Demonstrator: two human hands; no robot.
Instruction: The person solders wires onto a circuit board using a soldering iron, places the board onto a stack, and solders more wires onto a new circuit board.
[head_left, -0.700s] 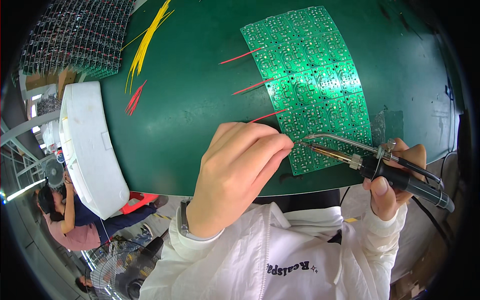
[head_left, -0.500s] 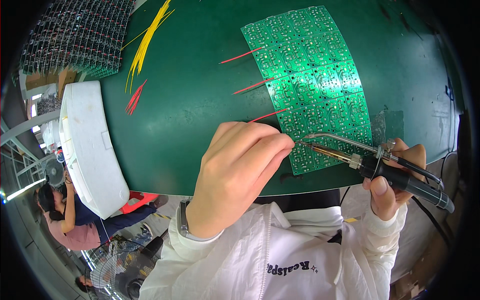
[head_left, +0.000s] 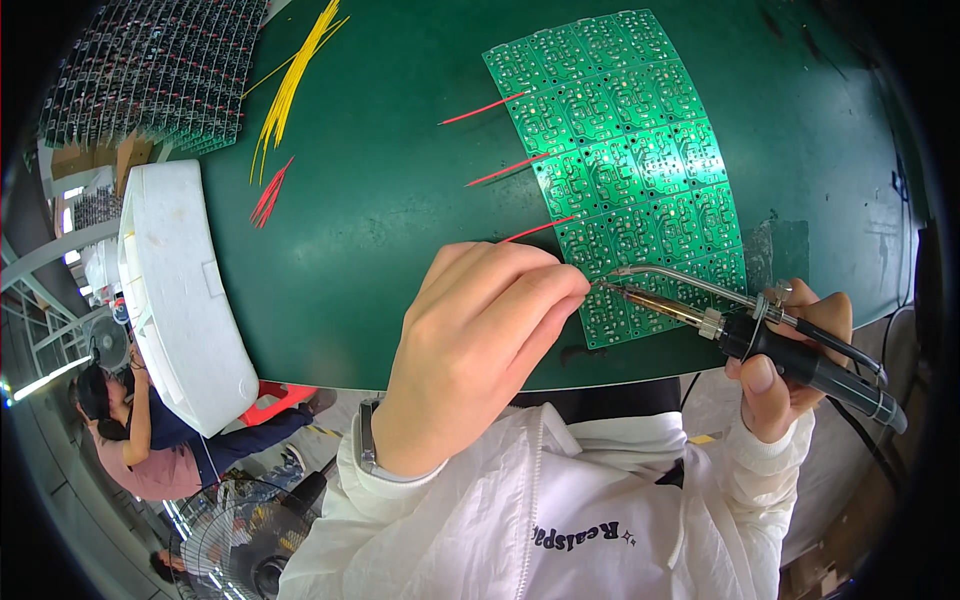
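Note:
My left hand (head_left: 485, 335) is closed in a pinch at the near left edge of a green circuit board panel (head_left: 625, 170). Between its fingertips is what looks like the end of a red wire, mostly hidden by the fingers. A soldering iron (head_left: 770, 345) with a curved metal feed tube (head_left: 685, 278) clamped along it is gripped by my right hand (head_left: 775, 385). The iron's tip and the tube's end meet over the board, right beside my left fingertips. Several red wires (head_left: 485, 108) stick out leftward from the panel's left edge; the nearest one reaches my left knuckles.
Yellow wires (head_left: 290, 85) and a small bunch of red wires (head_left: 268, 192) lie on the green table (head_left: 370, 200). Stacked boards (head_left: 150, 75) stand far left, above a white foam box (head_left: 190, 290). A fan (head_left: 245, 545) and a seated person (head_left: 140, 430) are at the left.

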